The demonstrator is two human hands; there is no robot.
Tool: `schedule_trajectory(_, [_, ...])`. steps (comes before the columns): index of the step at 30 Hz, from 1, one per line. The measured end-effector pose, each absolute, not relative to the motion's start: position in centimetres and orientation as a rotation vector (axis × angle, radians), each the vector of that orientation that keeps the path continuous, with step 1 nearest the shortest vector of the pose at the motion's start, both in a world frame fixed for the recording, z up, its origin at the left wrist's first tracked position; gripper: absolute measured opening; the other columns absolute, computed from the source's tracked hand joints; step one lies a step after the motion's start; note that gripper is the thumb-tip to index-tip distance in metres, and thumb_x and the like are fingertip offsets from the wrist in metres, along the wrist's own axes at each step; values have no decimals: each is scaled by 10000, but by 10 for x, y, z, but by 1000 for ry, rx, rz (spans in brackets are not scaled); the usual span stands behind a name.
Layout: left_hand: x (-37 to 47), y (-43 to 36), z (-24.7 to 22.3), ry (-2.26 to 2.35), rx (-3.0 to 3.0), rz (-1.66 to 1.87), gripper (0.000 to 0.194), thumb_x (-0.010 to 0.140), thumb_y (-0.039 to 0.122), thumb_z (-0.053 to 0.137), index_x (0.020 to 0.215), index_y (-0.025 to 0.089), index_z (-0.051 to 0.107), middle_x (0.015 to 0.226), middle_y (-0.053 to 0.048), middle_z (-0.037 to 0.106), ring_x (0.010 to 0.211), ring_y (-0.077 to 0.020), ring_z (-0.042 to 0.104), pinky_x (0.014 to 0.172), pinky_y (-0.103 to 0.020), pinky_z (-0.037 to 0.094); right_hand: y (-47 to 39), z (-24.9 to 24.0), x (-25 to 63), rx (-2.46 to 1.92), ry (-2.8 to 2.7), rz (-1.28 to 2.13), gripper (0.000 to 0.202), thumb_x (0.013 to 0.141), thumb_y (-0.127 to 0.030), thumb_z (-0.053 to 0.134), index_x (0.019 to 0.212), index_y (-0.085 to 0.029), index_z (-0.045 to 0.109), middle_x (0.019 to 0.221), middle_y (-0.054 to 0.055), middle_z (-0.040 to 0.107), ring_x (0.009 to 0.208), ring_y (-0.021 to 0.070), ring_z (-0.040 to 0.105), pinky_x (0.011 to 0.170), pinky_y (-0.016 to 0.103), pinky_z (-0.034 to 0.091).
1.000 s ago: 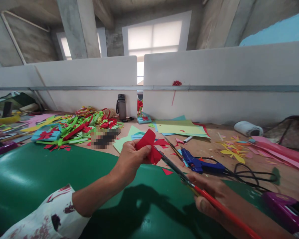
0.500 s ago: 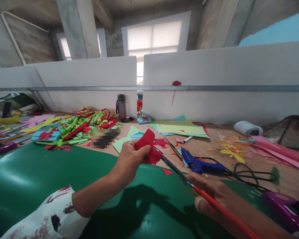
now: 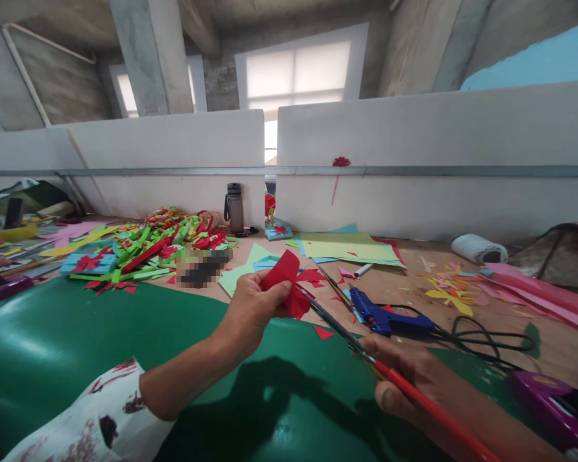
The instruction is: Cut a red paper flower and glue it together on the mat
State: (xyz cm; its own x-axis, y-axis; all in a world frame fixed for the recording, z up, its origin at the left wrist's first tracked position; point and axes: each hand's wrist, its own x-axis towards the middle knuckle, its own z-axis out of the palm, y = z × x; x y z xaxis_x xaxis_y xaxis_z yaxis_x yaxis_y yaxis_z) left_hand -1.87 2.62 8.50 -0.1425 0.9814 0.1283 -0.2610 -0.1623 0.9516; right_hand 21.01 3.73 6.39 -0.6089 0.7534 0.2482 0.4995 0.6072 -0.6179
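A folded piece of red paper point(image 3: 283, 269) is pinched between the thumb and fingers of my left hand point(image 3: 255, 305), held up over the edge of the green mat point(image 3: 173, 333). My right hand point(image 3: 409, 366) is closed around red-handled scissors point(image 3: 390, 375). Their blades point up and left, and the tips meet the lower part of the red paper, close to my left thumb. Whether the blades are apart cannot be made out. A small red paper scrap point(image 3: 323, 332) lies beneath the blades. Just beyond my right hand rests a blue glue gun point(image 3: 388, 317) with a black cord.
At left lies a heap of green and red paper strips point(image 3: 158, 240), with a dark bottle point(image 3: 235, 208) behind it. Coloured sheets point(image 3: 344, 246), a marker point(image 3: 363, 270) and yellow cut-outs point(image 3: 450, 298) spread across the table. A purple object point(image 3: 546, 401) sits at lower right.
The scissors and the red paper have barely shifted. Both hands keep almost the same place and grip.
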Motion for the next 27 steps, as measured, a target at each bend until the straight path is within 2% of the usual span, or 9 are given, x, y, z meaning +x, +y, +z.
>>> schedule_trajectory(6, [-18,25,87,1013,1050,1516,157,703,214,649,787,88,611,700,-74,699,592,-162,656,556,-254,520,38,62,212,-1050,-2423,702,267,732,-436,591,933,-281,677,571,-3,643,484,183,583,382,220,416])
schedule_trajectory(15, [-18,27,85,1012,1031,1526,180,689,219,662,797,87,604,687,-61,690,594,-171,655,556,-272,526,37,65,209,-1085,-2383,723,226,721,-401,592,865,-251,681,576,-4,623,503,172,568,402,214,412])
schedule_trajectory(27, [-17,27,86,1008,1012,1530,196,696,192,651,844,77,591,692,-51,676,555,-140,632,528,-244,519,37,64,209,-1128,-2402,740,243,704,-439,601,834,-246,667,562,-7,606,492,172,556,411,215,406])
